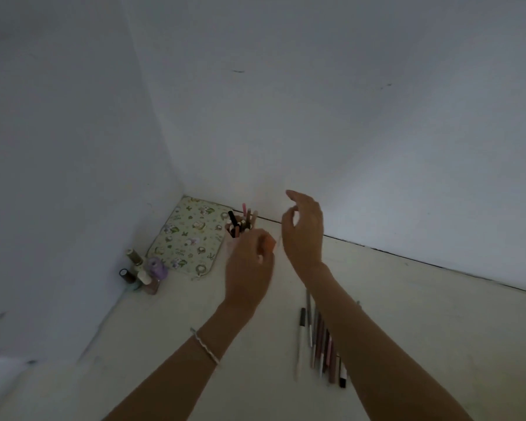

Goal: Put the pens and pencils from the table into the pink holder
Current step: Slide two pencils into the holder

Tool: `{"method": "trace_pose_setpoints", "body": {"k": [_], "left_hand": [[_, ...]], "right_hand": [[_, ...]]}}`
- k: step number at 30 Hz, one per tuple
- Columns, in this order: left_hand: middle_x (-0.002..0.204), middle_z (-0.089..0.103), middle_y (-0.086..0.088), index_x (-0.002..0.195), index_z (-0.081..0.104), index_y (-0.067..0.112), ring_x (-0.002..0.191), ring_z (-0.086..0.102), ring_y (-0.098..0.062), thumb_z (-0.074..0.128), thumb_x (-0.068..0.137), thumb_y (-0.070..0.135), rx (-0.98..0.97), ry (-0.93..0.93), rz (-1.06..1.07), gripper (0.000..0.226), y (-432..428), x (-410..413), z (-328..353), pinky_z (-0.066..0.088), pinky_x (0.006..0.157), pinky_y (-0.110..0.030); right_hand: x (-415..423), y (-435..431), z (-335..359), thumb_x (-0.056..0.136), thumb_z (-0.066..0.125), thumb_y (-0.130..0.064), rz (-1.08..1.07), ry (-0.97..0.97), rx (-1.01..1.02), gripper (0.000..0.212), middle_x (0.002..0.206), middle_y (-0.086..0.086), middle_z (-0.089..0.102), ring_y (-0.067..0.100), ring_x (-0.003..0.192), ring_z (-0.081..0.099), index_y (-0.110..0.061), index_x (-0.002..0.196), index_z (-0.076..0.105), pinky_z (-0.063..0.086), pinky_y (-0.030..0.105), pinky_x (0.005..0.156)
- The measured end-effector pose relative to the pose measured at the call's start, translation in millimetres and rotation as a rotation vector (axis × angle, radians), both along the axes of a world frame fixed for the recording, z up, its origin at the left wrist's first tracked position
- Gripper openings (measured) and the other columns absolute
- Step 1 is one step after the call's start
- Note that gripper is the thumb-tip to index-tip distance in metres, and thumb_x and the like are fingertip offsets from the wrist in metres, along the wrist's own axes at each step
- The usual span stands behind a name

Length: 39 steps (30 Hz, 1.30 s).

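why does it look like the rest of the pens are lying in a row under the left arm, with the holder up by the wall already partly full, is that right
Not quite: the head view shows the row of pens lying on the table beside and under the right arm, not the left. The rest holds: the holder stands up by the wall, already partly full. The left hand is in front of it, the right hand raised and open.

The left hand (pixel 249 265) covers the pink holder (pixel 232 244); the right hand (pixel 304 232) is raised, empty, fingers spread, pens (pixel 319 341) below its forearm.
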<state>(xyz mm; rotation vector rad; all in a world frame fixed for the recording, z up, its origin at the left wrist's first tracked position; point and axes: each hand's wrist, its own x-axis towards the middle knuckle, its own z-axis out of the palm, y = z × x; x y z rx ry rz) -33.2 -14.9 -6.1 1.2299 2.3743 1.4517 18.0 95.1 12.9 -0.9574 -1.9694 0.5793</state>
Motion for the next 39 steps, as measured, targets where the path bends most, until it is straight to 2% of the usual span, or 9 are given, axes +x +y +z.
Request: {"method": "trace_pose_setpoints", "body": {"k": [5, 10, 14, 16, 19, 23, 29, 34, 39], "left_hand": [[0.122, 0.057, -0.008, 0.150, 0.017, 0.010, 0.108, 0.061, -0.023, 0.052, 0.095, 0.024, -0.754, 0.032, -0.245, 0.067, 7, 79, -50, 0.050, 0.087, -0.030], [0.134, 0.051, -0.012, 0.153, 0.007, 0.004, 0.118, 0.056, -0.025, 0.039, 0.102, 0.018, -0.950, 0.147, -0.250, 0.062, 3, 105, -68, 0.047, 0.098, -0.033], [0.116, 0.059, -0.010, 0.145, 0.028, 0.015, 0.102, 0.063, -0.024, 0.050, 0.096, 0.013, -0.705, -0.036, -0.218, 0.054, 14, 82, -44, 0.055, 0.088, -0.036], [0.104, 0.062, -0.006, 0.140, 0.036, 0.020, 0.086, 0.066, -0.017, 0.057, 0.091, 0.007, -0.429, -0.162, -0.162, 0.054, 28, 63, -22, 0.058, 0.074, -0.030], [0.098, 0.060, -0.002, 0.135, 0.045, 0.022, 0.076, 0.056, -0.007, 0.061, 0.089, 0.007, -0.121, -0.069, -0.101, 0.050, 45, 41, 10, 0.046, 0.064, -0.011], [0.097, 0.058, -0.001, 0.132, 0.051, 0.016, 0.082, 0.054, -0.008, 0.059, 0.090, 0.003, 0.114, 0.043, -0.049, 0.045, 47, 21, 35, 0.045, 0.081, -0.010], [0.112, 0.054, 0.007, 0.133, 0.049, 0.020, 0.090, 0.055, -0.002, 0.053, 0.089, 0.009, 0.381, 0.078, 0.267, 0.045, 24, -54, 49, 0.044, 0.082, -0.006], [0.109, 0.049, 0.009, 0.130, 0.051, 0.018, 0.094, 0.052, -0.003, 0.055, 0.089, 0.005, 0.284, 0.129, 0.247, 0.043, 18, -65, 30, 0.038, 0.085, -0.005], [0.106, 0.067, -0.009, 0.103, 0.073, 0.011, 0.101, 0.062, -0.029, 0.061, 0.086, 0.015, 0.011, 0.404, 0.250, 0.021, 8, -63, 1, 0.046, 0.086, -0.038]], "right_hand": [[47, 16, -2, 0.088, 0.048, 0.000, -0.060, 0.016, -0.196, 0.026, 0.094, -0.005, 0.069, 0.010, 0.089, 0.063, -0.014, 0.096, 0.069, 0.050, 0.023, 0.080], [86, 25, -14, 0.089, 0.047, -0.002, -0.110, -0.040, -0.296, 0.027, 0.085, -0.008, 0.068, 0.003, 0.068, 0.057, -0.015, 0.087, 0.070, 0.041, 0.014, 0.064], [94, 24, -29, 0.088, 0.047, -0.003, -0.132, -0.163, -0.434, 0.025, 0.074, -0.005, 0.065, 0.007, 0.052, 0.050, -0.016, 0.091, 0.068, 0.040, 0.023, 0.055], [93, 20, -40, 0.087, 0.047, -0.005, -0.149, -0.293, -0.519, 0.025, 0.077, 0.000, 0.065, 0.015, 0.060, 0.057, -0.014, 0.100, 0.065, 0.046, 0.028, 0.059], [87, 7, -61, 0.090, 0.046, -0.010, -0.074, -0.542, -0.597, 0.027, 0.093, 0.012, 0.067, 0.027, 0.082, 0.065, -0.009, 0.116, 0.054, 0.053, 0.036, 0.072], [81, -7, -87, 0.092, 0.043, -0.009, 0.090, -0.944, -0.363, 0.038, 0.102, 0.012, 0.065, 0.028, 0.097, 0.057, -0.010, 0.129, 0.041, 0.045, 0.036, 0.080], [47, 19, -36, 0.087, 0.052, -0.006, 0.012, -0.337, -0.471, 0.035, 0.083, 0.011, 0.067, 0.025, 0.073, 0.063, -0.009, 0.123, 0.050, 0.046, 0.030, 0.063], [23, 26, 30, 0.089, 0.051, -0.006, -0.047, 0.167, -0.302, 0.030, 0.071, -0.009, 0.055, 0.003, 0.052, 0.054, -0.014, 0.116, 0.045, 0.042, 0.012, 0.049], [-1, 9, 61, 0.094, 0.048, -0.006, 0.064, 0.406, -0.155, 0.028, 0.084, -0.011, 0.055, 0.001, 0.066, 0.056, -0.018, 0.119, 0.044, 0.046, 0.009, 0.059]]}}
